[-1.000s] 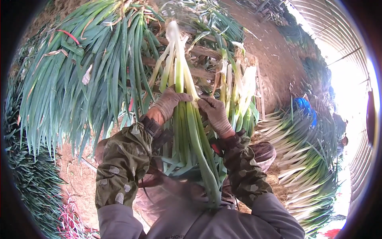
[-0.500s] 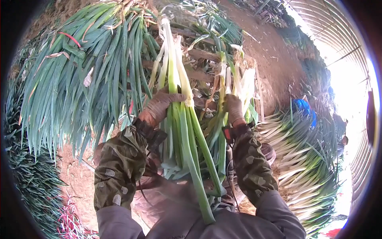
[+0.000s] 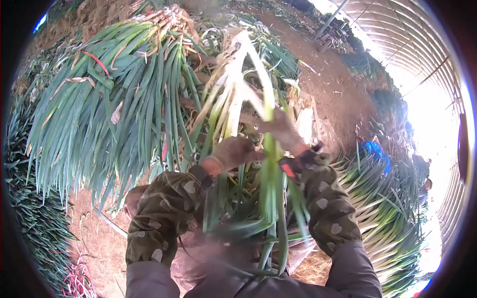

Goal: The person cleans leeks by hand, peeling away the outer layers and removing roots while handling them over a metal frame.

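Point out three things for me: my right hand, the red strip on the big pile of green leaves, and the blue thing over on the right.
Right hand (image 3: 284,130): head view, middle of the glove.
Red strip (image 3: 98,62): head view, midway along it.
Blue thing (image 3: 376,152): head view, its middle.

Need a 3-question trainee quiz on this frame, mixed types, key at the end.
1. True or false: the right hand is higher in the picture than the left hand.
2. Multiple choice: what colour is the thin strip on the leafy pile at left?
A) blue
B) red
C) yellow
3. Fill in: the long stalks between the hands are white toward their upper ends and ____ lower down.

Key: 1 true; 2 B; 3 green.
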The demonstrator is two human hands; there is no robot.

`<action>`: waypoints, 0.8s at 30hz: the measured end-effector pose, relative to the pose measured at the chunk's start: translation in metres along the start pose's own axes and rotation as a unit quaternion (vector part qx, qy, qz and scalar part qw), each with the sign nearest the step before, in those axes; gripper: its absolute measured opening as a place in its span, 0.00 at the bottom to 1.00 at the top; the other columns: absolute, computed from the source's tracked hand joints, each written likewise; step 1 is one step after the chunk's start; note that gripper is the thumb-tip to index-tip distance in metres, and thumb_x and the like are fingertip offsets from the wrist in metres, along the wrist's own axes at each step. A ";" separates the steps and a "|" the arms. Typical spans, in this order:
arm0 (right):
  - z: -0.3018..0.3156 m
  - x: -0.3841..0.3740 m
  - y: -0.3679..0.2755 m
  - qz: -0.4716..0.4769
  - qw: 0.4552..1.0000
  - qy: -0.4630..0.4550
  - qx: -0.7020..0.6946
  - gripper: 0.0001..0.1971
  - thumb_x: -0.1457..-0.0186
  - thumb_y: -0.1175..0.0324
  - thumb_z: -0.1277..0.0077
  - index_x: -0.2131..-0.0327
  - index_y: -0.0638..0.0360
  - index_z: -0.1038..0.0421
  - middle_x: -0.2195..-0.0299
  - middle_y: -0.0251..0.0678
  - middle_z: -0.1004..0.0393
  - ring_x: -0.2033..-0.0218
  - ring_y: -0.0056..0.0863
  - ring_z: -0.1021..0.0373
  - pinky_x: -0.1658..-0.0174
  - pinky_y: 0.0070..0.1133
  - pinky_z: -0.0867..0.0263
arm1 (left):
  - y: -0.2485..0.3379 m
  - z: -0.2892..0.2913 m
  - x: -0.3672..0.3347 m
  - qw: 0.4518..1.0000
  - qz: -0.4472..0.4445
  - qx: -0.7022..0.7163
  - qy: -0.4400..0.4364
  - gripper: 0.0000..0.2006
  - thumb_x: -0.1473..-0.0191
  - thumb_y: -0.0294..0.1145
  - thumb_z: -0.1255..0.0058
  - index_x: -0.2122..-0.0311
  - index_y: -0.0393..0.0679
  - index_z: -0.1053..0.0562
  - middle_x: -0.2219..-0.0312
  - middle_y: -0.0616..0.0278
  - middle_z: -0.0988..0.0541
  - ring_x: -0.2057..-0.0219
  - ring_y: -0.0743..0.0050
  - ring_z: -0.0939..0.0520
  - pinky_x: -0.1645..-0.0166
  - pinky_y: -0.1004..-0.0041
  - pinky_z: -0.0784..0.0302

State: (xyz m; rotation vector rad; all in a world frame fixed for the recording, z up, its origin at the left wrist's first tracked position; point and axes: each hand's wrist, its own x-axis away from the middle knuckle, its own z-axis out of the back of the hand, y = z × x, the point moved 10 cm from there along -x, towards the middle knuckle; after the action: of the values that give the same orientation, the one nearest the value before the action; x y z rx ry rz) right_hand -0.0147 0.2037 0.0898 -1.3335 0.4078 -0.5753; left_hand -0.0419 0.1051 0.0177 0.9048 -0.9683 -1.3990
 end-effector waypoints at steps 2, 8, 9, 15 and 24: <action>0.010 0.016 -0.051 -0.069 0.960 0.029 0.269 0.23 0.57 0.76 0.41 0.55 0.69 0.33 0.67 0.38 0.27 0.67 0.25 0.28 0.63 0.20 0.26 | -0.012 0.069 0.029 0.950 0.162 -0.174 0.203 0.29 0.51 0.55 0.38 0.53 0.41 0.26 0.59 0.50 0.21 0.69 0.57 0.19 0.58 0.65 0.24; 0.074 0.076 -0.083 -0.087 0.936 -0.031 0.339 0.30 0.57 0.75 0.46 0.47 0.70 0.38 0.65 0.39 0.28 0.63 0.27 0.29 0.56 0.23 0.27 | 0.065 0.144 0.077 0.810 -0.081 -0.181 0.552 0.48 0.62 0.51 0.30 0.42 0.31 0.40 0.50 0.41 0.31 0.51 0.49 0.26 0.47 0.60 0.29; 0.074 0.097 -0.091 -0.106 0.936 -0.028 0.335 0.31 0.57 0.75 0.45 0.46 0.70 0.38 0.65 0.38 0.28 0.64 0.27 0.29 0.57 0.23 0.27 | 0.082 0.144 0.073 0.783 -0.107 -0.223 0.571 0.56 0.65 0.54 0.29 0.38 0.29 0.46 0.43 0.35 0.37 0.43 0.44 0.31 0.39 0.58 0.33; 0.076 0.148 -0.060 -0.028 0.920 -0.053 0.388 0.23 0.59 0.70 0.42 0.57 0.68 0.33 0.74 0.36 0.29 0.74 0.26 0.31 0.67 0.22 0.27 | 0.114 0.155 0.012 0.826 -0.118 -0.126 0.537 0.69 0.67 0.63 0.32 0.34 0.26 0.60 0.37 0.29 0.50 0.34 0.36 0.47 0.32 0.60 0.46; 0.092 0.260 -0.016 -0.060 0.945 -0.078 0.312 0.35 0.58 0.65 0.38 0.42 0.48 0.35 0.68 0.37 0.22 0.66 0.28 0.25 0.57 0.29 0.30 | 0.084 0.298 0.020 0.827 -0.104 -0.256 0.490 0.08 0.52 0.37 0.42 0.70 0.44 0.22 0.76 0.61 0.21 0.74 0.72 0.20 0.67 0.73 0.24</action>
State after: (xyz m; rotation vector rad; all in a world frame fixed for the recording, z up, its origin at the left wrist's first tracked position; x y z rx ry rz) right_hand 0.2435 0.1164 0.1356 -0.7853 0.0014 -0.6287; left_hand -0.2896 0.1003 0.2037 1.1265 0.2900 -1.0411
